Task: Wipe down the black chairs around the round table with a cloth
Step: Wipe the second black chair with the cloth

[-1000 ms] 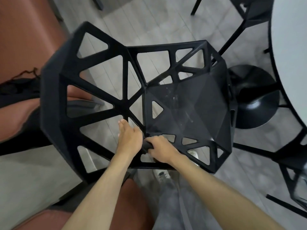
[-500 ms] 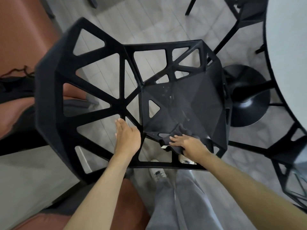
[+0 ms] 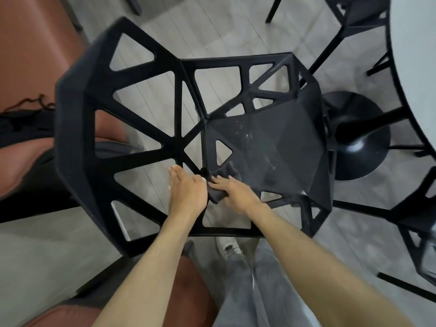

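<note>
Black geometric cut-out plastic chair (image 3: 271,147), seat toward the round white table (image 3: 415,67).
My right hand (image 3: 236,194) presses the dark grey cloth (image 3: 224,178) flat-fingered; my left hand (image 3: 186,194) rests open on the backrest struts.

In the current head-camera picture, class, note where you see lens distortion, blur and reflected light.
Head view: wide-angle bending curves the white table's edge and stretches the forearms; the chair's backrest rim is soft-edged, while the seat by the cloth is sharper; a pale sheen sits on the table's black base.
</note>
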